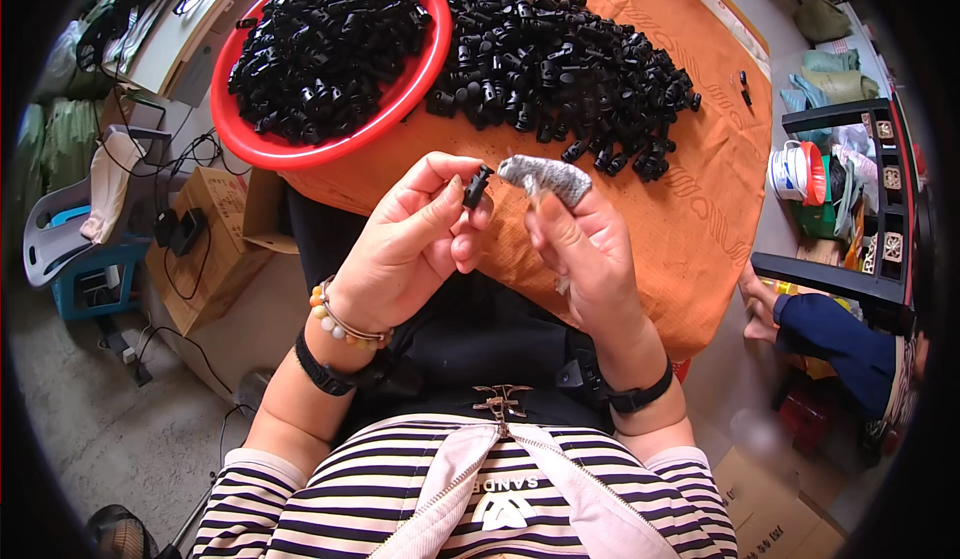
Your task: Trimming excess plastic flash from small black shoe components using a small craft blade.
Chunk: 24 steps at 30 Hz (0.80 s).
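Between its thumb and fingertips my left hand pinches a small black plastic piece, held upright and resembling a cord lock. Just to its right, my right hand is closed on a folded grey cloth, whose end points toward the black piece without clearly touching it. Beyond both hands, a red basin is heaped with similar black pieces. A loose pile of black pieces spreads beside it on the orange tablecloth.
Two small pieces lie near the table's right edge. A cardboard box with black cables and a grey chair stand at left. On the right are a black rack and another person's leg in blue trousers.
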{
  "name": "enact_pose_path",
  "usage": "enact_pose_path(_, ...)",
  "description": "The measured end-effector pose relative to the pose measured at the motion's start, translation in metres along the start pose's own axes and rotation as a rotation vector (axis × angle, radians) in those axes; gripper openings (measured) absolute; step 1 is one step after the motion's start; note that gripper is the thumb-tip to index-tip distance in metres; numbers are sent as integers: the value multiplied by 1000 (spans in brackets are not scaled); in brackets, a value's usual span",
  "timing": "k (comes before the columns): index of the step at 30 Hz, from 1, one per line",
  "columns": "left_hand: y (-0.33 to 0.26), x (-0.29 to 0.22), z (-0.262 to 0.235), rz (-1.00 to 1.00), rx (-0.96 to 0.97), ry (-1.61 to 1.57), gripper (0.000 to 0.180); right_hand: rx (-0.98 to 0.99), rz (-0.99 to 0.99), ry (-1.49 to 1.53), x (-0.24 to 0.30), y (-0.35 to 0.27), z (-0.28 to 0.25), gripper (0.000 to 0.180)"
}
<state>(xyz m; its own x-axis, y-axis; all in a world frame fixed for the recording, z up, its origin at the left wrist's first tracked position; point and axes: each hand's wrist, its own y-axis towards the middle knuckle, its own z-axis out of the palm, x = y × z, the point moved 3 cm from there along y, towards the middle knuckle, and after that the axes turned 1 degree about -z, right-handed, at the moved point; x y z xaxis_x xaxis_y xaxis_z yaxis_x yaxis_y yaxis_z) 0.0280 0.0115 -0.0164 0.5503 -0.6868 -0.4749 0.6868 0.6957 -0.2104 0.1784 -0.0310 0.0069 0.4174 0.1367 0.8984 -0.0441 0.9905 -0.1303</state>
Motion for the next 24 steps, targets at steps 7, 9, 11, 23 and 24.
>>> enact_pose_path(7,-1,3,6,-27,45,-9,22,-119,-168,-83,1,16,17,38)
enact_pose_path(9,-1,4,8,-19,33,11,22,-91,-159,-123,1,19,18,39)
enact_pose_path(11,-4,2,8,-22,39,0,22,-38,-46,-68,-3,21,17,38)
enact_pose_path(23,-8,-14,6,330,-226,591,22,-212,-14,-138,-5,-2,-8,35)
enact_pose_path(24,-9,-14,7,351,-227,641,23,-224,-22,-170,-6,-3,-12,36)
